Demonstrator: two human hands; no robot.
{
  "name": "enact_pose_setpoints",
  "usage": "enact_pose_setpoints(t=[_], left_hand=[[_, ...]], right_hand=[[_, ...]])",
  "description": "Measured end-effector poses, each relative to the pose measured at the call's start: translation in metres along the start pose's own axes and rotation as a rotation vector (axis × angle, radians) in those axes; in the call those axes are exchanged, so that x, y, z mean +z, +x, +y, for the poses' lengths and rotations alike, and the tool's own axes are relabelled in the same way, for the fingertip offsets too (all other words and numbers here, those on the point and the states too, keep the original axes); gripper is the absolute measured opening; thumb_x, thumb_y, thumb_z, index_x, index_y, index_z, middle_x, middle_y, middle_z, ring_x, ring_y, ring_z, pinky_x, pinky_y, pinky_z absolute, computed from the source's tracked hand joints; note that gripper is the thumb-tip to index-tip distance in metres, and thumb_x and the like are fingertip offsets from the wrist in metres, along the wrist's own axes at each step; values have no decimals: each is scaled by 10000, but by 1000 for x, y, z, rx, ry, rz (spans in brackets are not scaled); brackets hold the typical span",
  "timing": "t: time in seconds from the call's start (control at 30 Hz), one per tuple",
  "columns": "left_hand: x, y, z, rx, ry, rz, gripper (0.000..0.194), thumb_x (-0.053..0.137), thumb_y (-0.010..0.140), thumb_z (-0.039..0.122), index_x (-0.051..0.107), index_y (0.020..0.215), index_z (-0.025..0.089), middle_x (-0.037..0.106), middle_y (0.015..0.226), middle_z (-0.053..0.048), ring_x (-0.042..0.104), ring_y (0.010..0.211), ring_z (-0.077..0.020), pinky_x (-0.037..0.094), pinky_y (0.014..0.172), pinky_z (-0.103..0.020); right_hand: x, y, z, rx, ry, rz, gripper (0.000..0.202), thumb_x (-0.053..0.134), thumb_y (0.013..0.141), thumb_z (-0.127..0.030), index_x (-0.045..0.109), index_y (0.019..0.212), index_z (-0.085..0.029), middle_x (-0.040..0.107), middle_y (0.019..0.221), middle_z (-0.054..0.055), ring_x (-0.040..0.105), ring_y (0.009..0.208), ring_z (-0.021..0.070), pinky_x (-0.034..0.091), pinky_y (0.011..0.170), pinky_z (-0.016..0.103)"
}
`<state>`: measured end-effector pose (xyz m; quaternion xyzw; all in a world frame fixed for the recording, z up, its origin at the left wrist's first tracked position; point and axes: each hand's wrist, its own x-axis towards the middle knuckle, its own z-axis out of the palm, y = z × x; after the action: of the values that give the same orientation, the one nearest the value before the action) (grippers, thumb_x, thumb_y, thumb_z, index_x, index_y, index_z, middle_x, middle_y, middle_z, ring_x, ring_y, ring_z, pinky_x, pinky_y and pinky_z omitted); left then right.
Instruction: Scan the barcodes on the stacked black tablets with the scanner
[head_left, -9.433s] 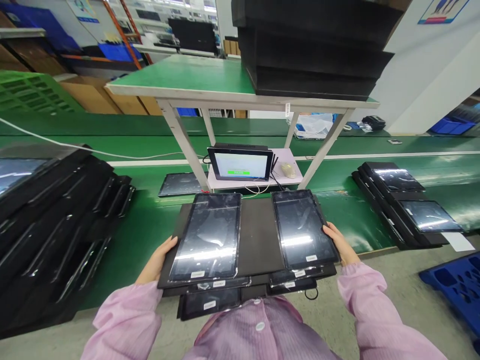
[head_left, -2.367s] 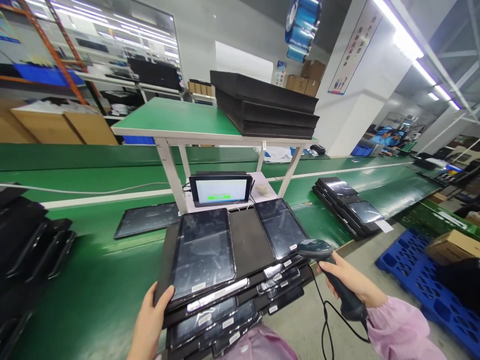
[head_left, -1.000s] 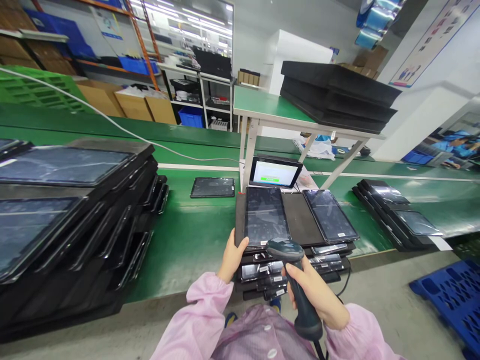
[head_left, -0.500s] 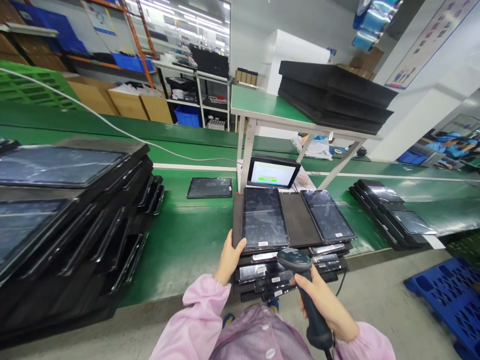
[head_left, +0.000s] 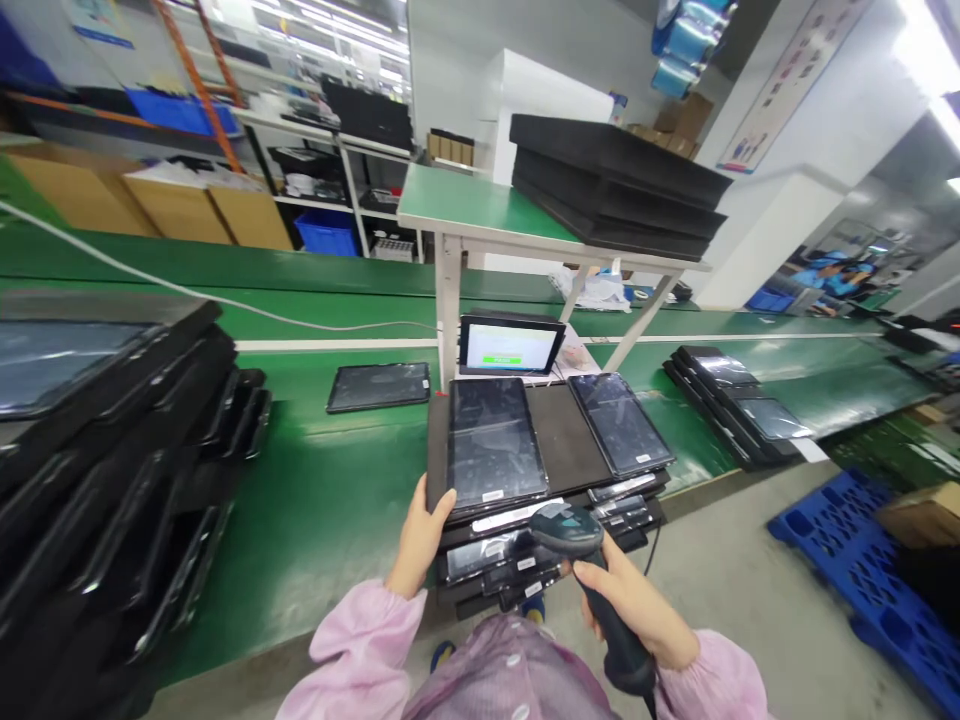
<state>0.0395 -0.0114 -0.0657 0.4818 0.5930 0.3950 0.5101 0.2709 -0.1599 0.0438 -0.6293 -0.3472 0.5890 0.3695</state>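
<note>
- A tall pile of black trays (head_left: 112,440) holding screens sits at the far left of the green belt (head_left: 330,490).
- A single tablet (head_left: 379,386) lies flat on the belt.
- The left hand (head_left: 420,535) grips the near-left corner of the stack of trays (head_left: 559,450), thumb on top.
- 2 tablets (head_left: 491,440) lie on the top tray, below a lit monitor (head_left: 508,345).
- The right hand (head_left: 637,600) is closed around the barcode scanner (head_left: 570,530), its head just beside the stack's near edge.

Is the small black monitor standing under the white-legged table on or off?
On. The small black monitor shows a lit white screen with a green bar, unlike the dark tablet screens stacked in front of it.
</note>
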Motion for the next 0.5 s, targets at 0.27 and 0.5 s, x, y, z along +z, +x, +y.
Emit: enact_pose_setpoints(t=[0.27, 0.5], left_hand=[[1, 6, -13, -31, 13, 29, 763, 513, 785, 529, 280, 1413, 163, 429, 1393, -132, 417, 1258, -258, 272, 1073, -383], [2, 5, -14, -52, -8, 95, 740, 557, 752, 536, 365, 1377, 190, 482, 1355, -109, 423, 1259, -275, 286, 1077, -394]], right_hand=[[-120, -18, -8, -5, -157, 283, 479, 606, 727, -466, 377, 1063, -213, 538, 645, -50, 498, 411, 105, 393, 336, 199], [-149, -23, -14, 23, -126, 272, 537, 612, 714, -424, 361, 1144, -225, 582, 775, -5, 484, 415, 90, 376, 336, 203]])
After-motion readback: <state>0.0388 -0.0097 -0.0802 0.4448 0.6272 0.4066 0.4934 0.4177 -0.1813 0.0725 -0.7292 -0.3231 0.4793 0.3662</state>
